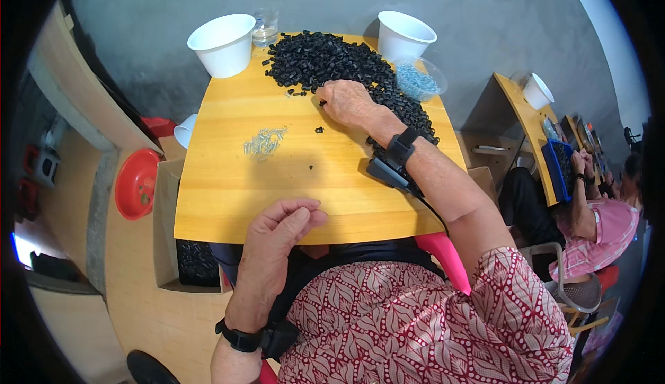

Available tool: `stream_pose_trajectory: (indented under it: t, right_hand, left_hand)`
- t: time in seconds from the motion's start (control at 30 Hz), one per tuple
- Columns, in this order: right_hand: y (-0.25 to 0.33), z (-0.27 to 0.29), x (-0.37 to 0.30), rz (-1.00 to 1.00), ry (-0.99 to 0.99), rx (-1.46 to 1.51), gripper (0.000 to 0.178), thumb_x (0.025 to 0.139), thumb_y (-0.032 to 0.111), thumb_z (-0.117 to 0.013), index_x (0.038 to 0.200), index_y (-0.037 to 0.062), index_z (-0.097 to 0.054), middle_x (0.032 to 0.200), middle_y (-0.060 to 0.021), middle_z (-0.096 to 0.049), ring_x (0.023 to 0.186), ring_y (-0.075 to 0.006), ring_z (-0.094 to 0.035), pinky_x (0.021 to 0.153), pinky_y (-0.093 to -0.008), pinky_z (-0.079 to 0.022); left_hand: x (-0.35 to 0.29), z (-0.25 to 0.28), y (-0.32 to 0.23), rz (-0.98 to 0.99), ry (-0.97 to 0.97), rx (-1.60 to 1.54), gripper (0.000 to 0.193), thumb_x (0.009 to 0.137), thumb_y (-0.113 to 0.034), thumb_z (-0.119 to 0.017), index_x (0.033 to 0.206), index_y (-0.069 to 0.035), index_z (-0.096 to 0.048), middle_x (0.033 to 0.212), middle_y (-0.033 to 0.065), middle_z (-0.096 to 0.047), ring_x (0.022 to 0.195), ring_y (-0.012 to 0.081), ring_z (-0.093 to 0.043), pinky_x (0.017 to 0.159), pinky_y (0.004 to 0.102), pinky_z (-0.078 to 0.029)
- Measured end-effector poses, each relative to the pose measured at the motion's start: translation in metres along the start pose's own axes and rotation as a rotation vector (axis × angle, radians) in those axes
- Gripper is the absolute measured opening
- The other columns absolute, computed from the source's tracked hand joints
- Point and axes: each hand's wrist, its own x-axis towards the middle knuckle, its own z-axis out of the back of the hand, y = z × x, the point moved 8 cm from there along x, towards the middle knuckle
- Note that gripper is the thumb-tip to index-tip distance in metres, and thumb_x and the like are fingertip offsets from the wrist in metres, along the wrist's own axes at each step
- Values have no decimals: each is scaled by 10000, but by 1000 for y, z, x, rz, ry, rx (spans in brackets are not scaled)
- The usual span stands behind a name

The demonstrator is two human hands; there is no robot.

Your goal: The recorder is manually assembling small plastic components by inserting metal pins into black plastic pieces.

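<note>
A large heap of small black plastic parts (pixel 325 58) covers the far side of the yellow wooden table (pixel 215 197) and trails down its right side. At the heap's near edge is my right hand (pixel 348 103), fingers curled down and closed; a dark bit shows by the fingertips, but what they grip is hidden. My left hand (pixel 282 228) hovers over the near table edge, thumb pressed to the fingers; anything pinched there is too small to make out. Between the hands lie a loose black part (pixel 319 130) and a tiny dark piece (pixel 311 167). Silvery screw-like pins (pixel 265 144) form a small pile left of centre.
White tubs stand at the back left (pixel 223 48) and back right (pixel 406 34). Beside them are a clear cup (pixel 264 29) and a clear bowl of bluish pins (pixel 419 79). A red basin (pixel 138 184) and cardboard box (pixel 166 228) sit left. Another person (pixel 603 225) works at right.
</note>
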Motion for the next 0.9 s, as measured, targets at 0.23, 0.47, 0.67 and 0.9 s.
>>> stream_pose_trajectory:
  t: [0.23, 0.47, 0.67, 0.9]
  right_hand:
    - [16, 2, -11, 29, -7, -47, 178, 833, 96, -564, 866, 6, -714, 892, -206, -713, 853, -370, -709, 753, -454, -571]
    - [43, 34, -30, -91, 136, 129, 177, 793, 103, -606, 898, -11, -690, 827, -186, -702, 796, -359, -684, 723, -440, -543]
    - [120, 93, -79, -37, 89, 766, 152, 821, 89, -663, 916, -30, -653, 751, -89, -629, 672, -183, -603, 665, -311, -512]
    - [149, 101, -98, 157, 10, 838, 176, 873, 54, -653, 1042, 8, -639, 831, -96, -625, 739, -182, -618, 666, -317, -528]
  left_hand:
    - [7, 16, 0, -77, -71, 49, 225, 965, -173, -651, 1122, -13, -672, 997, 76, -710, 966, 138, -680, 843, 285, -560]
    - [7, 25, -5, -129, -120, 107, 201, 935, -119, -679, 1103, -9, -680, 1015, 45, -696, 946, 100, -641, 877, 236, -489]
    - [7, 34, -23, -377, -247, 109, 241, 936, -82, -677, 1145, 36, -660, 1036, 62, -687, 954, 98, -625, 871, 230, -489]
    - [4, 26, -22, -379, -157, 100, 208, 922, -92, -697, 1111, -4, -693, 1022, 21, -700, 959, 84, -613, 888, 233, -463]
